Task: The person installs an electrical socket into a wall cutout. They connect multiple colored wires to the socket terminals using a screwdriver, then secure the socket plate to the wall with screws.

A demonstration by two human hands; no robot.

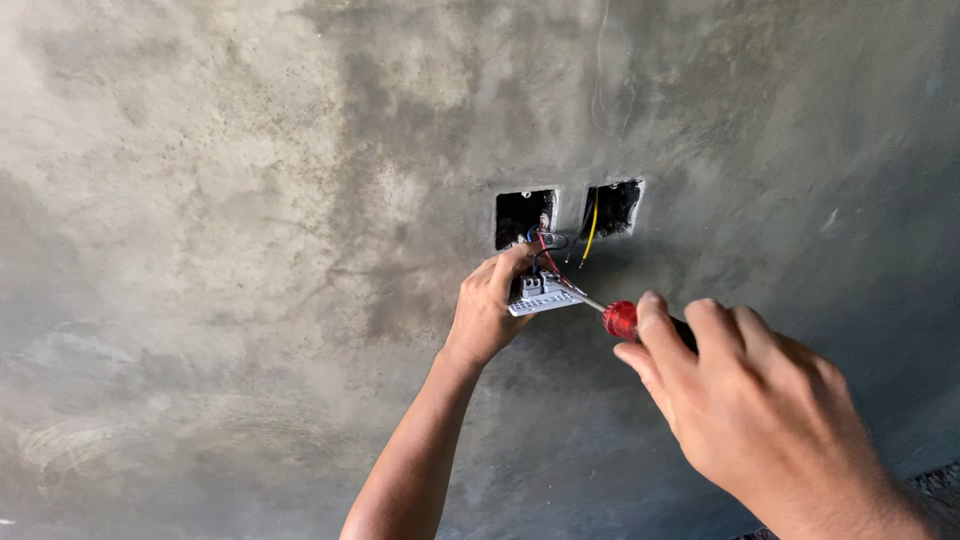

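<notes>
My left hand (487,308) grips a white switch plate (543,296) and holds it a little below the left wall box (523,217). Red, blue and black wires (548,252) run from that box to the plate's back. My right hand (755,405) is shut on a screwdriver with a red handle (622,319). Its metal shaft points up and left, and the tip touches the plate's terminals. A second wall box (614,207) sits just to the right, with a yellow wire (591,232) hanging out of it.
A rough grey plastered wall (250,200) fills nearly the whole view, with darker damp patches around the two openings. A strip of rubble or floor (938,482) shows at the lower right corner.
</notes>
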